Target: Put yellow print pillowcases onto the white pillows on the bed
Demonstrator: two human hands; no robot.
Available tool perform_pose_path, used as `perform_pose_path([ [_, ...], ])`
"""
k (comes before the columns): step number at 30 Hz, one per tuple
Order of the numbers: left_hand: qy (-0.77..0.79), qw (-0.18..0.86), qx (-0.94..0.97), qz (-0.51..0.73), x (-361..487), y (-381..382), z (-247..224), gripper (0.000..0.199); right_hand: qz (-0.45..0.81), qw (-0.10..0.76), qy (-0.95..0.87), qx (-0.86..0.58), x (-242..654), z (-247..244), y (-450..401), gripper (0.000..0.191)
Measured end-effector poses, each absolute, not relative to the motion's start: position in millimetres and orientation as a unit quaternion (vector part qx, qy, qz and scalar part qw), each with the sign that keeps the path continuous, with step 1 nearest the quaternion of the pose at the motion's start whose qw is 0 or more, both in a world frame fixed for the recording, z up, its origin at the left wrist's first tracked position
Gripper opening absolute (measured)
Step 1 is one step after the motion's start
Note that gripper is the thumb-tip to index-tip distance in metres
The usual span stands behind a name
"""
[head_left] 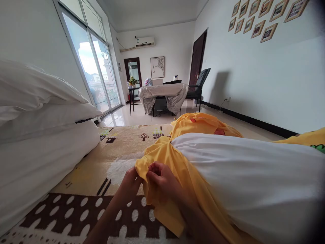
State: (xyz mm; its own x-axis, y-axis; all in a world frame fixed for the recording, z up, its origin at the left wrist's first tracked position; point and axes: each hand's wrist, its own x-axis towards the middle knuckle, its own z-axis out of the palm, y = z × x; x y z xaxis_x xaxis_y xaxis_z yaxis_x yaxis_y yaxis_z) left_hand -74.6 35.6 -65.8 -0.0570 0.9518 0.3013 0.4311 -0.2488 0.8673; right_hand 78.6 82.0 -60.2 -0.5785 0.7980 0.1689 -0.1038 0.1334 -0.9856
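A yellow duvet cover lies bunched around the end of a long white quilt on the right. Its gathered edge hangs toward me over a patterned blanket. My left hand pinches this edge from the left, fingers closed on the cloth. Just beside it, my right hand has thumb and forefinger curled together on the same fold. More orange-yellow fabric with red prints is heaped beyond the quilt's far end. The folds hide the inside of the cover and whatever lies between my fingertips.
Beneath everything spreads a beige and brown patterned blanket. White bedding is piled high on the left. Farther off stand a cloth-covered table, a black chair and a small plant stand. A sliding glass door is on the left.
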Motion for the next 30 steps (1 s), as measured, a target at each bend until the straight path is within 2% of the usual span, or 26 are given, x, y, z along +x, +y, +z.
perform_pose_path([
  [6,0.552,0.24,0.626,0.496,-79,40,-61,0.014,0.595,0.369,-0.667,-0.255,82,-57,81,0.024],
  [13,0.586,0.207,0.582,0.525,-69,44,-67,0.007,0.572,0.361,-0.692,-0.254,78,-61,81,0.016],
  [17,0.551,0.275,0.532,0.581,-60,39,-62,0.016,0.498,0.382,-0.727,-0.278,77,-59,78,0.012],
  [21,0.537,0.341,0.524,0.566,-58,36,-54,0.03,0.421,0.386,-0.764,-0.302,77,-57,75,0.013],
  [26,0.539,0.341,0.566,0.523,-62,34,-53,0.034,0.354,0.395,-0.788,-0.313,75,-62,76,0.013],
  [30,0.575,0.275,0.599,0.484,-64,30,-54,0.029,0.349,0.398,-0.786,-0.319,75,-63,76,0.012],
])
